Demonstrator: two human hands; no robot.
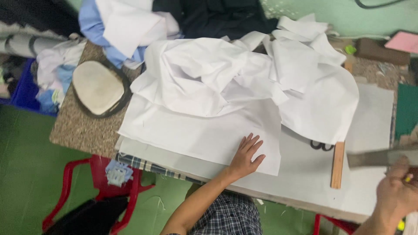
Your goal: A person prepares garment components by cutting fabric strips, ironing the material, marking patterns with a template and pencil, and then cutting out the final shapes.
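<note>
My left hand lies flat, fingers spread, on the near edge of a large white cloth spread over the work table. At the right edge of the view, my right hand grips a long metal ruler that is blurred and held above the table. Something yellow shows between its fingers. A wooden ruler lies on the table between my two hands, next to black scissor handles that peek out from under the cloth.
Crumpled white fabric pieces pile up at the back. A padded oval cushion sits on the speckled left part of the table. A red stool stands below on the green floor. Blue and dark clothes are heaped behind.
</note>
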